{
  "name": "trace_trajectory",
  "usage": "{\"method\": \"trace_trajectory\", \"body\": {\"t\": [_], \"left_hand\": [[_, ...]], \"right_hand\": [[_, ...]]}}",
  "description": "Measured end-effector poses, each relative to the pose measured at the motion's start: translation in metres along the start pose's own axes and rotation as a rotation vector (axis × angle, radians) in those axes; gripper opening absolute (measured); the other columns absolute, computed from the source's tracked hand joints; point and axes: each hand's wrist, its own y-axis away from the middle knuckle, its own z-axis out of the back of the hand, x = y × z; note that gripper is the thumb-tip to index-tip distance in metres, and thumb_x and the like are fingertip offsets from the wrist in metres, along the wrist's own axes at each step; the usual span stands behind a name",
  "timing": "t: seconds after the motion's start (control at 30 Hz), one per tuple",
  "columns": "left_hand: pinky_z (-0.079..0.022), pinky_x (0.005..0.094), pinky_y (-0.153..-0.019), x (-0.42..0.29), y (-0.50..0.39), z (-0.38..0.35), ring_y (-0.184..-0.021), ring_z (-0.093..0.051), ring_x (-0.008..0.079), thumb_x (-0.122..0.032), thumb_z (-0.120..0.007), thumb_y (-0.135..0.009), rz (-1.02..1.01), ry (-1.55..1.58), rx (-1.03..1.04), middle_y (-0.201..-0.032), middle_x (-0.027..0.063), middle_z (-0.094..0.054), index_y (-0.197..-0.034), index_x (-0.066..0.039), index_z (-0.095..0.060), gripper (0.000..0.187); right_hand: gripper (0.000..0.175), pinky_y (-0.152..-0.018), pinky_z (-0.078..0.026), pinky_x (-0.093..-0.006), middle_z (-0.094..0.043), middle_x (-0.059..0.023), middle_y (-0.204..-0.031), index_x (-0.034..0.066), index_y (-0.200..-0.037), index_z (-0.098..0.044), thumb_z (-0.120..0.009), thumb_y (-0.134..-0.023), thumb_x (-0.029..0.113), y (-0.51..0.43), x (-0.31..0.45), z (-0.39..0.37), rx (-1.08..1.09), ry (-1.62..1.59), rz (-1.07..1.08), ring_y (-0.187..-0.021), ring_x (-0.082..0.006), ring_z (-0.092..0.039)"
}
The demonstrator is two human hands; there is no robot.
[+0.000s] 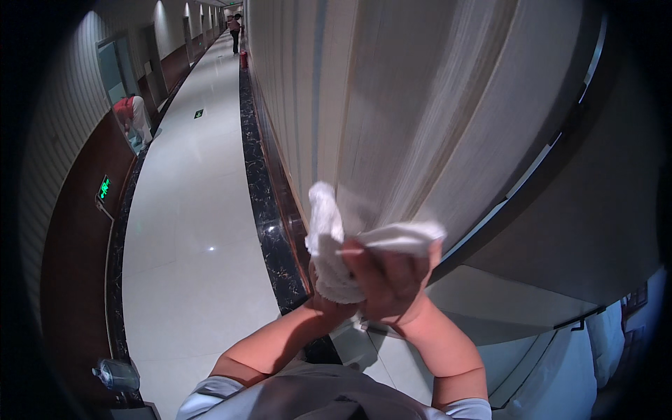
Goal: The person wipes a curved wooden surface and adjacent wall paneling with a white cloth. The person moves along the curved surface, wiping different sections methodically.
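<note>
A fluffy white cloth is bunched upright in my left hand, which it partly hides. My right hand, blurred, grips a thin white folded piece that looks like cloth. Both hands are close together before the wallpapered wall. Whether the two white pieces join as one cloth cannot be told.
A pale tiled corridor floor runs along the left, edged with black marble strips. A bent-over person is at a left doorway; another person stands far off near a red fire extinguisher. A clear water-cooler bottle stands lower left.
</note>
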Motion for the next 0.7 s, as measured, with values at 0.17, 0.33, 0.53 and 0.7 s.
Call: {"method": "trace_trajectory", "body": {"t": [0.17,0.33,0.53,0.7], "left_hand": [[-0.04,0.0449,-0.105,0.041,0.087,-0.047,-0.125,-0.05,0.0303,-0.017,-0.065,-0.088,0.017,-0.403,-0.142,-0.135,0.0181,-0.049,-0.139,0.001,-0.038,0.06],[-0.039,0.0444,-0.105,0.044,0.134,-0.08,-0.125,-0.049,0.032,-0.014,-0.062,-0.089,0.2,-0.573,-0.392,-0.135,0.0189,-0.048,-0.141,0.001,-0.035,0.06],[-0.035,0.0451,-0.107,-0.023,0.051,-0.025,-0.122,-0.05,0.0345,-0.014,-0.055,-0.093,0.123,0.163,-0.302,-0.13,0.0199,-0.052,-0.133,0.004,-0.047,0.045],[-0.039,0.0536,-0.098,-0.088,-0.044,0.017,-0.106,-0.056,0.0417,-0.017,-0.064,-0.078,-0.053,-0.303,-0.176,-0.113,0.0178,-0.062,-0.11,-0.004,-0.066,0.035]], "right_hand": [[0.032,-0.111,-0.024,-0.0409,-0.054,0.0139,-0.126,0.0259,-0.106,-0.075,-0.069,-0.075,0.026,0.067,0.014,-0.024,0.062,-0.005,0.148,-0.13,-0.0164,-0.036],[0.025,-0.107,-0.028,-0.0348,-0.056,0.0155,-0.121,0.026,-0.101,-0.074,-0.064,-0.079,0.028,0.096,0.024,-0.033,0.167,-0.042,0.246,-0.128,-0.0059,-0.04],[0.038,-0.113,-0.02,-0.0406,-0.051,0.0042,-0.137,0.0219,-0.119,-0.066,-0.048,-0.09,0.038,0.024,-0.012,0.0,0.117,0.487,0.518,-0.13,-0.0129,-0.043],[0.057,-0.12,-0.005,-0.0506,-0.048,-0.0122,-0.144,0.0129,-0.134,-0.056,-0.046,-0.095,0.054,-0.031,-0.035,0.016,-0.145,0.201,-0.086,-0.14,-0.0269,-0.038]]}}
